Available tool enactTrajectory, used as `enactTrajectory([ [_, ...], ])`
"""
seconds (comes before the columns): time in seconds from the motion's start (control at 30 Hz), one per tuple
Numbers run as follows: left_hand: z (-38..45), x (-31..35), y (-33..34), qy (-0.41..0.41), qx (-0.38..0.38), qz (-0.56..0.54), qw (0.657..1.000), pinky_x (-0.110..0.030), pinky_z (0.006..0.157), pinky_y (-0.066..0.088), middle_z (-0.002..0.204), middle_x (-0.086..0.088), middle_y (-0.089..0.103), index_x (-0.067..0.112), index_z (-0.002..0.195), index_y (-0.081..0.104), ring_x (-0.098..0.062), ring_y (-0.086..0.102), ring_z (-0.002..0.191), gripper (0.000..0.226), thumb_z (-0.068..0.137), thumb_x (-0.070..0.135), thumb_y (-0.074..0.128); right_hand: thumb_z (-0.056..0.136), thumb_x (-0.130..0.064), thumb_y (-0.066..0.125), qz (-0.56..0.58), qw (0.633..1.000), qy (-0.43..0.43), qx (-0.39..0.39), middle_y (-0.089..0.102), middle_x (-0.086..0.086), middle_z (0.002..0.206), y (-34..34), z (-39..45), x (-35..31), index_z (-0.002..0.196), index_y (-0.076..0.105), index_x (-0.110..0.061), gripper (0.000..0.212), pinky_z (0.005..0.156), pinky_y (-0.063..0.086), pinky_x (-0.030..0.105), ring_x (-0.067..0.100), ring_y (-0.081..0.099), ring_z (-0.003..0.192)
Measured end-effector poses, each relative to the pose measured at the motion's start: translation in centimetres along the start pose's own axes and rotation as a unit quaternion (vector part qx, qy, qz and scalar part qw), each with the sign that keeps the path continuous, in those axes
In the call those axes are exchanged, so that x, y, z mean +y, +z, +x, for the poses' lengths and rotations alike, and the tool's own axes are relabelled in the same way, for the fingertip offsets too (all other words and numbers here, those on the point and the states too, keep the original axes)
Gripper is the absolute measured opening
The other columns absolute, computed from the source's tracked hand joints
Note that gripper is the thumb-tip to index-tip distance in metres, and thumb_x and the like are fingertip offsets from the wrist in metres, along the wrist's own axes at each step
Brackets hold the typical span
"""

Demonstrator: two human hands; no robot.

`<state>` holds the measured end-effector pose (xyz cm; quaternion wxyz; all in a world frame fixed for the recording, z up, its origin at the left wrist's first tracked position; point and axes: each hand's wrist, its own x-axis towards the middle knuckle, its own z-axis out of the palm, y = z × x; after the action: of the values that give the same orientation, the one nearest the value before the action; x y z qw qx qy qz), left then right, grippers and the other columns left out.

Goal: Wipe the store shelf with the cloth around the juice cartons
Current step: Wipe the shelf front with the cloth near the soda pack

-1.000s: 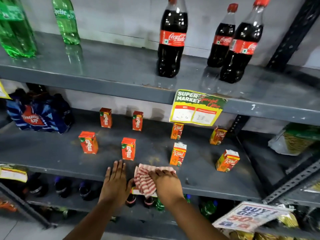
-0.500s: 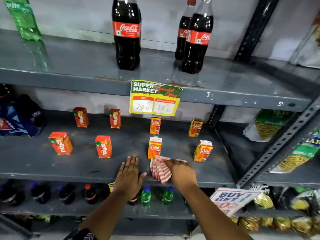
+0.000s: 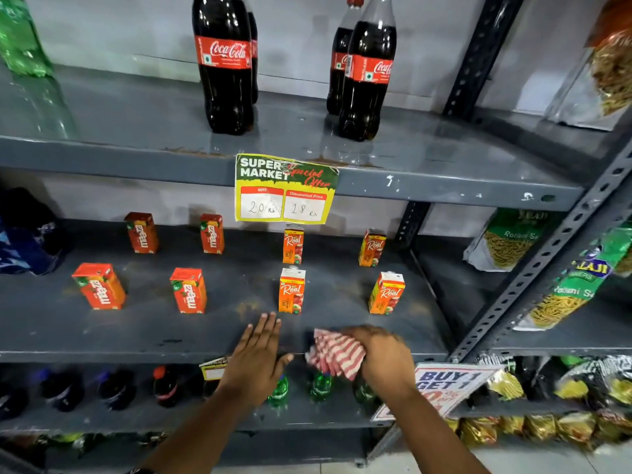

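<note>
A grey metal shelf [image 3: 143, 330] carries several small juice cartons in two rows: red Maaza cartons [image 3: 188, 291] on the left, orange Real cartons [image 3: 291, 291] on the right. My right hand [image 3: 384, 354] grips a red-and-white striped cloth [image 3: 337, 354] at the shelf's front edge, below and between the two front Real cartons. The cloth hangs partly over the edge. My left hand [image 3: 258, 355] rests flat on the shelf front with straight fingers, just left of the cloth and below the front Real carton.
Cola bottles [image 3: 224, 63] stand on the shelf above, whose edge carries a price sign [image 3: 284, 189]. A slotted upright post [image 3: 533, 268] rises at the right with snack bags [image 3: 574, 289] beyond it. Small bottles [image 3: 164, 388] fill the shelf below. A dark pack [image 3: 27, 234] sits far left.
My right hand has slid the cloth rightward along the shelf front, from below the Maaza cartons to beyond the front Real carton. My left hand followed along the edge.
</note>
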<state>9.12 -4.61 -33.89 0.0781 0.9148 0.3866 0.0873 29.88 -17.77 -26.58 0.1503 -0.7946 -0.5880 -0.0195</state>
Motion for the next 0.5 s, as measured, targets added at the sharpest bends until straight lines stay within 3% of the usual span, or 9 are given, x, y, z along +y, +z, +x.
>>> enactTrajectory([
  [0.1, 0.6, 1.6, 0.5, 0.011, -0.004, -0.007, 1.000, -0.034, 0.116, -0.014, 0.160, -0.007, -0.007, 0.010, 0.150, -0.004, -0.016, -0.021, 0.141, 0.076, 0.094, 0.059, 0.012, 0.083, -0.024, 0.057, -0.028, 0.999, 0.027, 0.033, 0.068, -0.012, 0.117, -0.1, 2.4, 1.1, 0.122, 0.058, -0.042, 0.044, 0.083, 0.049, 0.029, 0.018, 0.065, 0.100],
  [0.2, 0.5, 1.8, 1.0, -0.005, -0.020, 0.000, 1.000, -0.035, 0.116, -0.012, 0.160, -0.009, -0.006, 0.009, 0.150, -0.004, -0.019, -0.019, 0.143, 0.077, 0.095, 0.058, 0.016, 0.087, -0.021, 0.050, -0.078, 0.993, 0.023, -0.081, 0.052, -0.007, 0.142, 1.5, 3.3, 1.2, 0.138, 0.041, -0.043, 0.056, 0.104, 0.034, 0.035, 0.021, 0.050, 0.127],
  [0.27, 0.3, 1.6, 1.3, -0.004, -0.020, 0.014, 1.000, -0.035, 0.116, -0.011, 0.161, -0.009, -0.003, 0.010, 0.150, -0.004, -0.021, -0.012, 0.146, 0.080, 0.091, 0.062, 0.011, 0.087, -0.016, 0.045, -0.075, 0.985, 0.033, -0.154, 0.031, -0.006, 0.157, 3.2, 2.4, 1.1, 0.145, 0.026, -0.044, 0.067, 0.117, 0.017, 0.041, 0.018, 0.027, 0.144],
  [0.3, 0.3, 1.5, 1.4, -0.002, -0.019, 0.015, 1.000, -0.035, 0.116, -0.010, 0.161, -0.009, -0.003, 0.011, 0.150, -0.004, -0.021, -0.010, 0.147, 0.084, 0.087, 0.066, 0.004, 0.086, -0.012, 0.043, -0.070, 0.985, 0.040, -0.154, 0.026, -0.007, 0.159, 3.7, 1.9, 1.2, 0.146, 0.024, -0.044, 0.070, 0.119, 0.012, 0.042, 0.016, 0.021, 0.147],
  [0.4, 0.4, 1.5, 1.6, 0.010, -0.012, 0.013, 1.000, -0.035, 0.116, -0.009, 0.161, -0.009, -0.001, 0.010, 0.150, -0.002, -0.023, -0.007, 0.147, 0.095, 0.077, 0.070, -0.012, 0.083, -0.008, 0.041, -0.059, 0.989, 0.035, -0.133, 0.028, -0.009, 0.158, 3.8, 0.7, 1.5, 0.145, 0.026, -0.045, 0.074, 0.119, 0.014, 0.039, 0.013, 0.021, 0.147],
  [0.5, 0.4, 1.5, 1.7, 0.011, -0.003, 0.001, 1.000, -0.035, 0.116, -0.005, 0.160, -0.009, 0.004, 0.009, 0.150, 0.003, -0.024, -0.002, 0.147, 0.100, 0.075, 0.072, -0.016, 0.084, -0.013, 0.042, -0.053, 0.990, 0.016, -0.128, 0.036, -0.009, 0.154, 2.8, -0.3, 1.5, 0.142, 0.034, -0.044, 0.067, 0.116, 0.021, 0.036, 0.014, 0.029, 0.143],
])
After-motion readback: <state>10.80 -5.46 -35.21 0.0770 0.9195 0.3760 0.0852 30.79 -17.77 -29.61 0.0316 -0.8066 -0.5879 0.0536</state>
